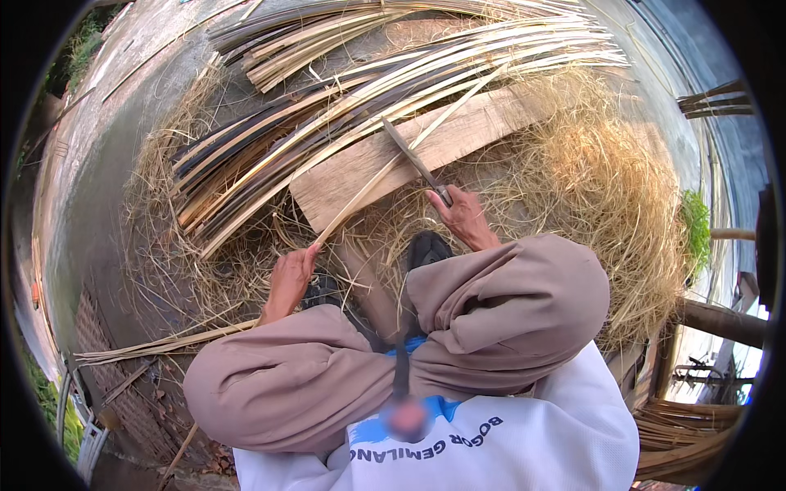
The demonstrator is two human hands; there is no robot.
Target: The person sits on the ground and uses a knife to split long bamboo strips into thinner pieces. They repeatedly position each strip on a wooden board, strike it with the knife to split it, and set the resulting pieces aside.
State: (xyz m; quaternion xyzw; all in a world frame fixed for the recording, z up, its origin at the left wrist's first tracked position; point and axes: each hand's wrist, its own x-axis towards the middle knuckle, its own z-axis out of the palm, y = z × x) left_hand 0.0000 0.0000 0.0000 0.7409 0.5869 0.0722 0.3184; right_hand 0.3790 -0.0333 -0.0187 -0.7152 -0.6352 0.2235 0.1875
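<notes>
My left hand (288,277) is closed round the near end of a long, pale bamboo strip (356,201). The strip slants away to the upper right across a wooden board (483,124). A knife (415,158) with a long, narrow blade is gripped by its handle in my right hand (465,216). The blade points up and left and crosses the strip over the board; whether its edge bites into the strip cannot be made out. Just beyond the board lies a large pile of split bamboo strips (282,141), some pale, some dark.
Curly bamboo shavings (610,168) are heaped to the right of the board. Another stack of strips (327,45) lies at the far side. Thin strips (168,345) lie left of my knee. At the right are a thick pole (720,322), a green plant (694,222) and a brown bundle (688,442).
</notes>
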